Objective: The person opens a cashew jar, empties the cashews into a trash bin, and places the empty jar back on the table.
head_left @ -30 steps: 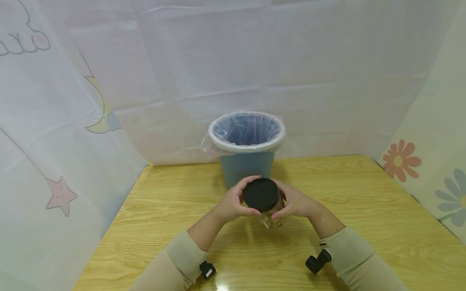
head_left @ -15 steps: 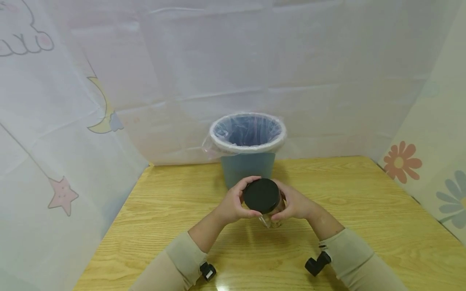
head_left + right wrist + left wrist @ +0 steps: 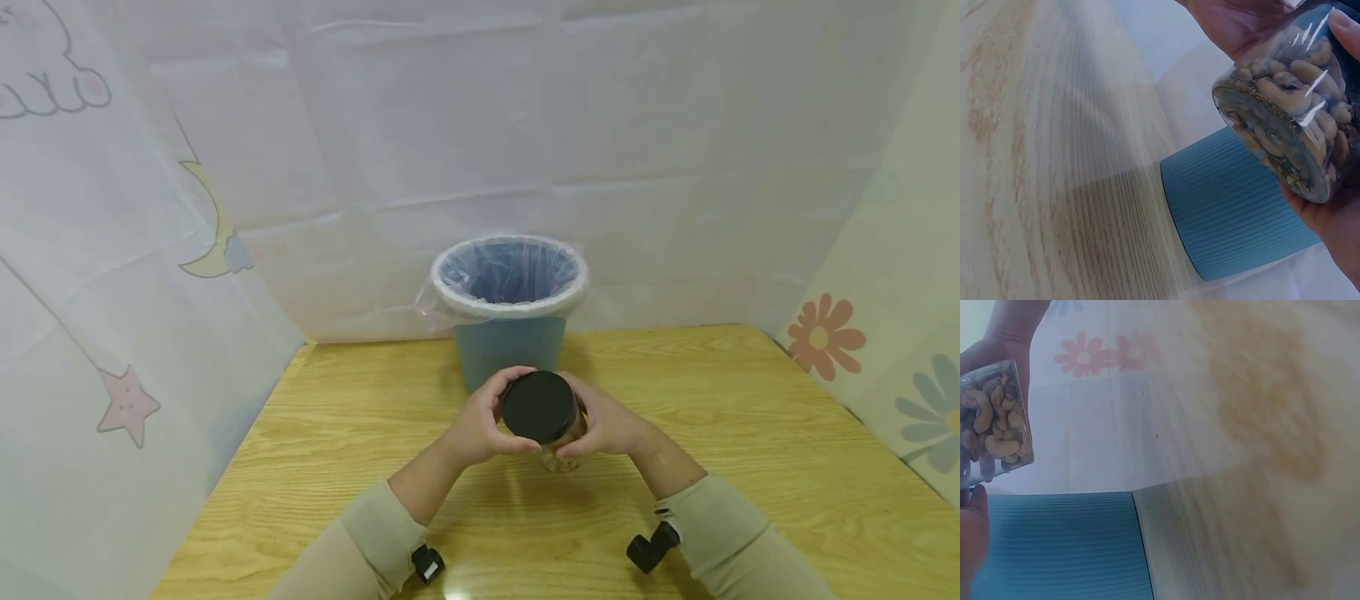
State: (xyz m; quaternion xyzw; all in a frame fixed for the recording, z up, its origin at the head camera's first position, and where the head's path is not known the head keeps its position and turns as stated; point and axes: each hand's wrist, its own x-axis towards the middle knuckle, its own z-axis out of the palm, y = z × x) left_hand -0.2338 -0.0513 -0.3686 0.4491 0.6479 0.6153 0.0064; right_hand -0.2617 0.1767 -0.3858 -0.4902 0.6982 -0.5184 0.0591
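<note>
A clear jar of cashews [image 3: 558, 442] [image 3: 994, 425] [image 3: 1297, 106] with a black screw lid [image 3: 537, 407] is held just above the wooden table [image 3: 750, 433], tilted toward me. My left hand [image 3: 480, 421] curls round the lid's left rim. My right hand [image 3: 603, 425] grips the jar's body from the right and below. In the right wrist view the jar's base shows, packed with nuts, with fingers [image 3: 1344, 25] wrapped over its side. The left wrist view shows a fingertip [image 3: 972, 525] beside the jar.
A blue ribbed bin [image 3: 510, 333] [image 3: 1054, 547] [image 3: 1235, 212] lined with a clear plastic bag [image 3: 450, 296] stands right behind the jar at the table's back edge. White sheets with cartoon and flower prints [image 3: 825, 333] wall in the table on three sides.
The jar and both hands have sunk very slightly in view; the grip is the same.
</note>
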